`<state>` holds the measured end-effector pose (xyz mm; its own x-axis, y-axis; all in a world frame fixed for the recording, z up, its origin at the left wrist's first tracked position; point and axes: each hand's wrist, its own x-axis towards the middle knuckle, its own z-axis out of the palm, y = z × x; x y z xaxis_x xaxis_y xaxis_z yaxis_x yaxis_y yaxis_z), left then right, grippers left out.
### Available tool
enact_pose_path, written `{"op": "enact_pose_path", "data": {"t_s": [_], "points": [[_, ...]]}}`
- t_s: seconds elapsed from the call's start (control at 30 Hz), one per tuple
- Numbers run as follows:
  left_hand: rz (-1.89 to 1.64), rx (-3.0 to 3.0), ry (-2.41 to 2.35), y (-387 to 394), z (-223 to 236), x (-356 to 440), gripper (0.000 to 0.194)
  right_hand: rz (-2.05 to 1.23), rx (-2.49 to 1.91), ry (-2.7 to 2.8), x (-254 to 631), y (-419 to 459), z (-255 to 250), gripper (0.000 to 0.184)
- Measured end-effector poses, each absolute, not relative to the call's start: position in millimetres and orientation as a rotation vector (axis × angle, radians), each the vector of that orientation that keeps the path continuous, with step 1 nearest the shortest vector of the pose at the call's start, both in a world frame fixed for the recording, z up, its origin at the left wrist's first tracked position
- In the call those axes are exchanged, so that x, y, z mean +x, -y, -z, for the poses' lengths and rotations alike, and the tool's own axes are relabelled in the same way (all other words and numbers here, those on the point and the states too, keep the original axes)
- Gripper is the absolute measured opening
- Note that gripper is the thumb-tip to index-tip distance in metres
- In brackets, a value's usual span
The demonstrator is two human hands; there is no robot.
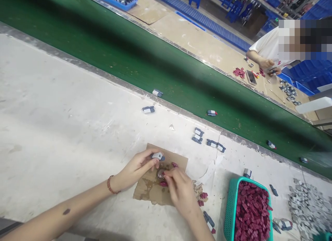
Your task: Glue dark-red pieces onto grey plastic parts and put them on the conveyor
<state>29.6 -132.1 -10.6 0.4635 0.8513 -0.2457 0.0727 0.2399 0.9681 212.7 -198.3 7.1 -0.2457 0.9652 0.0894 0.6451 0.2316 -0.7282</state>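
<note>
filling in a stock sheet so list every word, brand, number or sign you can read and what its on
No readable text.
Grey-and-blue part in the left hand: no lettering visible.
Green basket: no lettering visible.
White shirt: red marks, too small and blurred to read.

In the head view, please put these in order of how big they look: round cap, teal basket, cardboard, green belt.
Largest to smallest:
1. Green belt
2. Teal basket and cardboard: too alike to rank, neither fully visible
3. Round cap

A factory floor (green conveyor belt (116, 66), parts piled alongside).
</note>
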Motion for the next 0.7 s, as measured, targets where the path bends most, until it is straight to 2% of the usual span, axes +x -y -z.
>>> {"op": "enact_pose_path", "data": {"t_s": [0.1, 0.23, 0.47, 0.7], "points": [[-0.652, 1.239, -0.952, 133, 12, 29, 0.032, -0.916, -1.556, 1.766, 220, 197, -11, 0.017], [-0.636, 1.257, -0.959, 134, 14, 30, 0.033, -0.963, -1.567, 1.748, 223, 195, -10, 0.020], [-0.592, 1.418, -0.882, 133, 11, 28, 0.020, -1.091, -1.526, 1.369, 220, 193, -6, 0.018], [-0.530, 1.503, -0.796, 132, 8, 29, 0.022, -1.051, -1.405, 1.151, 209, 192, -5, 0.012]]}}
